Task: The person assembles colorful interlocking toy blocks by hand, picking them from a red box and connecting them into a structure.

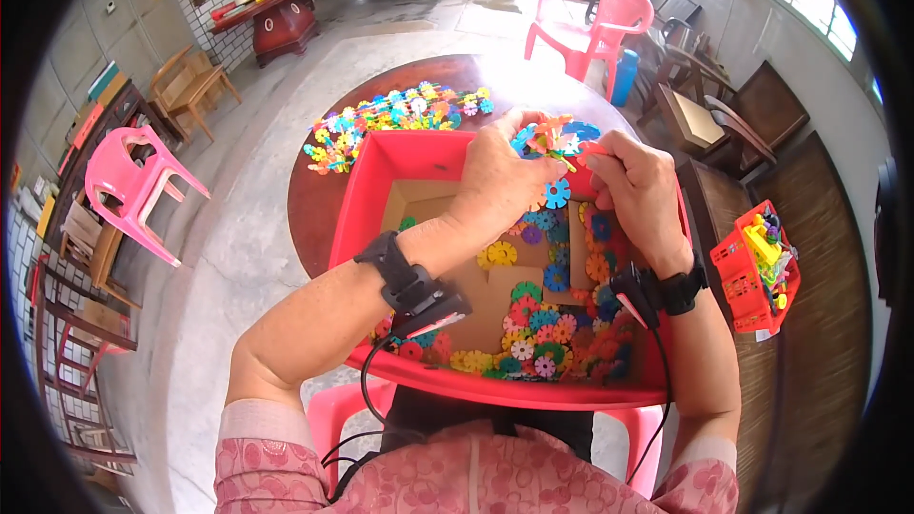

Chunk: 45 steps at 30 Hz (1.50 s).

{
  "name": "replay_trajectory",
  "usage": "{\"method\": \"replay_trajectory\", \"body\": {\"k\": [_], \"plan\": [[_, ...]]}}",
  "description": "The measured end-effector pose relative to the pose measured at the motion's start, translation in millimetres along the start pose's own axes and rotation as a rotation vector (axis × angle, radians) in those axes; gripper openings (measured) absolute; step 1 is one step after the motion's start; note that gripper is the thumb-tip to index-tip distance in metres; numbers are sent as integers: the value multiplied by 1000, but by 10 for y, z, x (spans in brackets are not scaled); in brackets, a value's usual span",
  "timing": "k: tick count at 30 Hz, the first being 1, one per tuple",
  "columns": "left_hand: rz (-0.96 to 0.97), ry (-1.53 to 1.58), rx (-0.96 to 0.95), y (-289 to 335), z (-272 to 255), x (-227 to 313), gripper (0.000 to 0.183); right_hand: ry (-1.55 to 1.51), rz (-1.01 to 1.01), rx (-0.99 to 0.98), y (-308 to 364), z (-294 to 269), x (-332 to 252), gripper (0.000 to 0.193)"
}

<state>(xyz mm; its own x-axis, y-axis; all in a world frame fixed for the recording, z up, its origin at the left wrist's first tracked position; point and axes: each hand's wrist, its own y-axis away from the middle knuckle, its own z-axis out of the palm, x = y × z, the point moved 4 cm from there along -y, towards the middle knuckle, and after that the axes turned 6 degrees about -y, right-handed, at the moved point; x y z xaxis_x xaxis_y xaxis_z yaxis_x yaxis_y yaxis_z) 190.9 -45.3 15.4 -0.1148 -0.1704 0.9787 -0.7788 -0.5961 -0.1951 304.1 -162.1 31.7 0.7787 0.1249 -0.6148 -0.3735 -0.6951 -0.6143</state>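
Observation:
Over the far side of a red plastic bin [354, 219], my left hand [514, 171] is closed round a small cluster of snowflake building discs [555, 136] in blue, orange, white and green. A single blue disc [557, 194] hangs at the cluster's lower edge. Close by on the right, my right hand [633, 181] pinches a red disc [592, 149] against the cluster. Loose discs [533, 324] of many colours lie inside the bin among cardboard dividers [457, 309]. The fingertips partly cover where the pieces meet.
Joined discs [400, 119] spread over the round brown table [314, 200] behind the bin. Pink plastic chairs stand at the left [138, 181] and far right [595, 24]. A red basket of toys [762, 262] sits at the right. Cables [664, 371] hang from both wrists.

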Motion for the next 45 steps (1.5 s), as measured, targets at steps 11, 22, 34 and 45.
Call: {"method": "replay_trajectory", "body": {"k": [11,22,34,45], "plan": [[-34,235,10,-5,50,-152,39,-61,81,-95,-52,67,128,14],[-67,79,-151,-126,-50,-56,30,-141,276,-228,-54,-31,-23,15],[-165,72,-244,-153,-63,-97,24,126,17,-185,-89,-66,-38,16],[-77,144,-184,-114,-15,-50,29,-24,161,-185,-97,-60,-87,18]]}}
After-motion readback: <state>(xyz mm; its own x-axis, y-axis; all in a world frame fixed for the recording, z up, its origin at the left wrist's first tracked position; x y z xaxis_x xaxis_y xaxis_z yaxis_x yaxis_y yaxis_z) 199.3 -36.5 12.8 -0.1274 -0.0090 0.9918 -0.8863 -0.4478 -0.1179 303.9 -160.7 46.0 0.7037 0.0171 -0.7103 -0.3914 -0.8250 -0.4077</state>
